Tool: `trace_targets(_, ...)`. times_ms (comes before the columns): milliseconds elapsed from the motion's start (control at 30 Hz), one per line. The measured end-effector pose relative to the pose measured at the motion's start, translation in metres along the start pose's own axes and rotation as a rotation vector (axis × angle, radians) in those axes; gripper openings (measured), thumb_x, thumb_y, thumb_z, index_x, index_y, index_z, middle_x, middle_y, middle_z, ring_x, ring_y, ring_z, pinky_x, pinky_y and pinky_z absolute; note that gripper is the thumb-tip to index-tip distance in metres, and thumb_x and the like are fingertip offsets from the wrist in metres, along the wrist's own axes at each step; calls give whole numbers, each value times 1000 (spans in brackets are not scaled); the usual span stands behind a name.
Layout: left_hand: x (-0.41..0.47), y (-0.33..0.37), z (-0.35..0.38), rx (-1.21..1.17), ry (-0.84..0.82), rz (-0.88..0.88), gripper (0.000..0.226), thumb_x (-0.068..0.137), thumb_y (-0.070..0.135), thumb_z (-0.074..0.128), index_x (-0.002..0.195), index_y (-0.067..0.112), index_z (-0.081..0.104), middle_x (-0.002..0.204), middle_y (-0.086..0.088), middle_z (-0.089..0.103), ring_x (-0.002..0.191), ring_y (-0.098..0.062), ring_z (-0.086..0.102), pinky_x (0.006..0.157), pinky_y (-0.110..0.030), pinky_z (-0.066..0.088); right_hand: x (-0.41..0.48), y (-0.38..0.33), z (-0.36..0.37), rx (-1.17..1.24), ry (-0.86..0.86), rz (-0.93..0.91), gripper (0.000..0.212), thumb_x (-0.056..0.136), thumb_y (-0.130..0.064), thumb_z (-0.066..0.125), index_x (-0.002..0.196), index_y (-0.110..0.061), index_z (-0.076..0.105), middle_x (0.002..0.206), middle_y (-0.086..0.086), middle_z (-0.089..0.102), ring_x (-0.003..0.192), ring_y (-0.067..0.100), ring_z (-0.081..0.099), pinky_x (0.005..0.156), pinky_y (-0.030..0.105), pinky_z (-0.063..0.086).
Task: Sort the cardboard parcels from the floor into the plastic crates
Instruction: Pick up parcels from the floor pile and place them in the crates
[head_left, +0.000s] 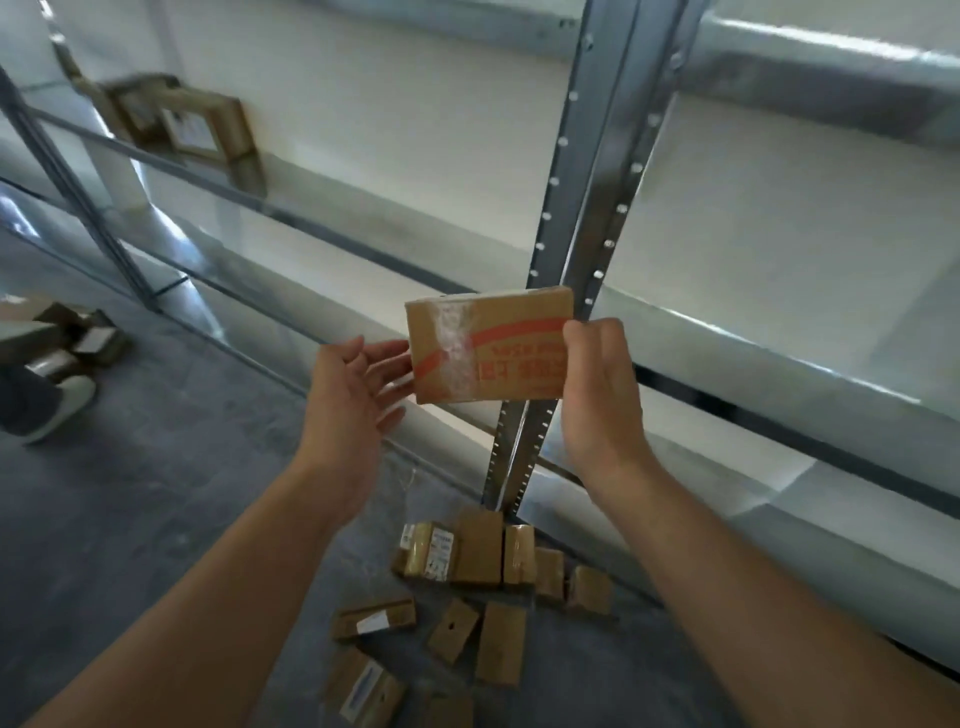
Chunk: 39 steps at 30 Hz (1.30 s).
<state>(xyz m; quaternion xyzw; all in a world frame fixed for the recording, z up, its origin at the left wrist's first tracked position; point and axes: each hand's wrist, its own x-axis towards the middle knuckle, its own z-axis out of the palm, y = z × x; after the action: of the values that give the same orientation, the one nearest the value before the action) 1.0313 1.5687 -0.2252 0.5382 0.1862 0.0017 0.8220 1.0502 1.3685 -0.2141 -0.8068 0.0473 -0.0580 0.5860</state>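
as right hand (597, 387) grips the parcel (501, 332), left hand (353, 395) touches its edge.

One wide-angle view is taken from head height, aimed forward and down. The metal shelving (587, 208) is seen close ahead, slanted across the frame; the grey floor (156, 519) is looked down on, lower left.

Galvanised steel rack (779, 364) fills the view, and its perforated upright (582, 208) runs down the middle to the grey floor (156, 493). White wall (389, 104) behind the shelves. At the floor's left edge, another person's pale shoe (62, 405), with a dark trouser leg (26, 400) above it.
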Motion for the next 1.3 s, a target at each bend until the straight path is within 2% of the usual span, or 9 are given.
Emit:
trace_targets(233,-68,101,103,77,-115,211,54,102,41,25,110,14,71,98,-1,76,82,-19,59,75,-38,38,-19,-108,-100,75,103,-155,33,99,-64,32,107,-35,47,119,-2,62,107,7,65,81,20,52)
trace_targets(400,-126,142,166,10,-206,342,51,102,44,28,112,17,70,101,-1,76,98,-23,62,87,-41,43,-39,-167,-180,212,159,-227,28,117,-40,36,131,-19,49,123,-1,64,92,-15,67,69,3,51)
trace_targets(567,-177,164,225,-100,-319,404,37,95,37,38,113,12,60,99,-3,68,98,-22,61,97,-38,47,-62,-213,-249,295,183,-236,48,117,-45,34,163,-31,35,148,-3,55,111,3,64,64,1,49)
trace_targets(633,-196,174,245,-155,-346,423,32,92,33,43,109,12,59,101,-7,63,100,-22,59,105,-37,48,-69,-232,-270,246,229,-262,60,109,-66,31,162,-39,37,154,-3,53,128,13,62,85,11,54)
trace_targets(700,-215,183,267,-194,-389,445,27,94,31,44,105,12,60,102,-10,61,103,-22,61,113,-40,44,-79,-246,-290,197,267,-297,80,83,-85,26,146,-42,51,145,-2,60,131,19,62,106,36,56)
trace_targets(800,-242,193,298,-225,-468,456,28,96,35,42,95,14,61,99,-8,66,110,-26,62,106,-41,50,-94,-259,-317,211,327,-325,71,70,-84,27,120,-41,55,130,-4,65,124,21,62,107,48,57)
trace_targets(967,-268,209,339,-203,-577,394,43,100,45,36,112,15,64,107,-10,62,108,-30,63,80,-43,58,-115,-265,-350,160,502,-324,42,105,-63,43,127,-27,47,135,2,49,115,13,63,93,31,63)
trace_targets(1167,-280,212,376,-139,-806,318,41,102,48,35,105,23,67,106,-9,61,108,-28,62,102,-51,52,-141,-262,-374,113,666,-338,21,115,-45,42,118,-25,45,114,-4,65,99,8,70,64,9,54)
trace_targets(1300,-283,201,400,-172,-916,236,44,100,43,36,118,11,60,109,-9,68,109,-26,67,98,-50,55,-158,-258,-384,-71,782,-354,41,102,-63,34,134,-41,45,136,-5,55,123,12,60,76,12,53)
